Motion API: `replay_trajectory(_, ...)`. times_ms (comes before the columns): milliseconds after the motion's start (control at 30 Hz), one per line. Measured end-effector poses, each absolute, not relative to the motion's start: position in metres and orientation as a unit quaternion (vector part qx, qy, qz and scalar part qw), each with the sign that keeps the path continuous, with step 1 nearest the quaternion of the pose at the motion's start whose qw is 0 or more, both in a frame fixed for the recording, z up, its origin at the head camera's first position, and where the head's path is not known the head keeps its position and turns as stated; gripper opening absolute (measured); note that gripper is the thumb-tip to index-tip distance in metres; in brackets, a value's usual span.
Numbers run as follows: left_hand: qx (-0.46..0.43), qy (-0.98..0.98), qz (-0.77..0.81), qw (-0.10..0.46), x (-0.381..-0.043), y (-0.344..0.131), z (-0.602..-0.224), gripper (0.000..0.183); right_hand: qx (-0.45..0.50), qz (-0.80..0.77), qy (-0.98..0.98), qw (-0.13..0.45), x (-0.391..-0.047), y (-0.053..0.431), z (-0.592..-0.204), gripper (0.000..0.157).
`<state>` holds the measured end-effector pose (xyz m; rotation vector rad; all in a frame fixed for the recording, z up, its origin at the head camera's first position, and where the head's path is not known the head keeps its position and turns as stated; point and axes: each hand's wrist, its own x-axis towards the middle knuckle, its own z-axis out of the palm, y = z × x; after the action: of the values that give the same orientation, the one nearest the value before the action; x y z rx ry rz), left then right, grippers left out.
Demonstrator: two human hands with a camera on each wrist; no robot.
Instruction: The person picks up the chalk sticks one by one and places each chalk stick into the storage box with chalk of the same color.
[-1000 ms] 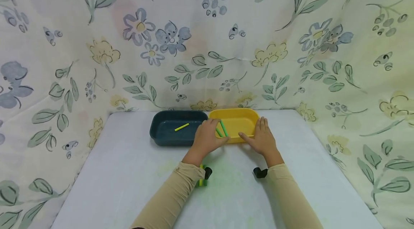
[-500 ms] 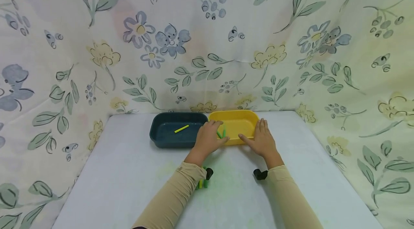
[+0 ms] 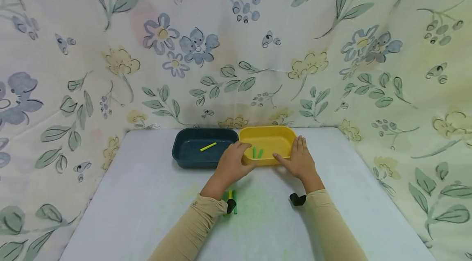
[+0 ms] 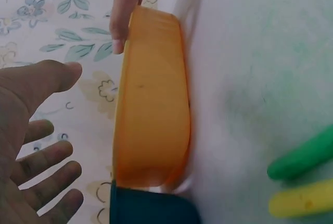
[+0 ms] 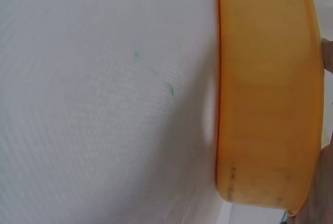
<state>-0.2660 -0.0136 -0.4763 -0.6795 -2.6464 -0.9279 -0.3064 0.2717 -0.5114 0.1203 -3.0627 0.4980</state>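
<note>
My left hand [image 3: 230,164] hovers at the near left corner of the yellow tray [image 3: 271,162], its thumb and fingers spread with nothing between them. In the left wrist view, the bare palm and separated fingers of that hand [image 4: 26,125] show beside the tray. Two green chalk sticks [image 3: 254,153] lie inside the yellow tray, towards its left end. My right hand [image 3: 300,160] rests against the tray's right end, fingers straight along the side and thumb at the near rim. In the right wrist view, only parts of it appear past the tray's wall [image 5: 270,99].
A dark blue tray [image 3: 195,164] stands against the yellow tray's left side, holding one yellow chalk stick [image 3: 208,146]. Several green and yellow chalk sticks [image 3: 235,203] lie on the white table under my left wrist, partly hidden. Floral cloth [image 3: 236,89] hangs behind.
My left hand has let go of the green chalk, which now lies in the yellow tray, and has drawn back slightly left. The right hand keeps its place at the tray.
</note>
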Motion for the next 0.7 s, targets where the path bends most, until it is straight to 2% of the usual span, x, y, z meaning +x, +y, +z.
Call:
replay_trajectory(167, -0.237, -0.906, -0.320, 0.140, -0.251, -0.030, -0.474, 0.064, 0.042, 0.157, -0.987, 0.020, -0.305, 0.272, -0.511, 0.130)
replay_trajectory(333, -0.224, -0.914, -0.317, 0.119, -0.241, -0.043, -0.474, 0.068, 0.042, 0.151, -0.987, 0.024, -0.307, 0.276, -0.510, 0.129)
replay_trajectory(700, -0.191, -0.913, -0.345, 0.103, -0.202, -0.071, -0.474, 0.063, 0.049, 0.162, -0.985, 0.024, -0.309, 0.274, -0.517, 0.129)
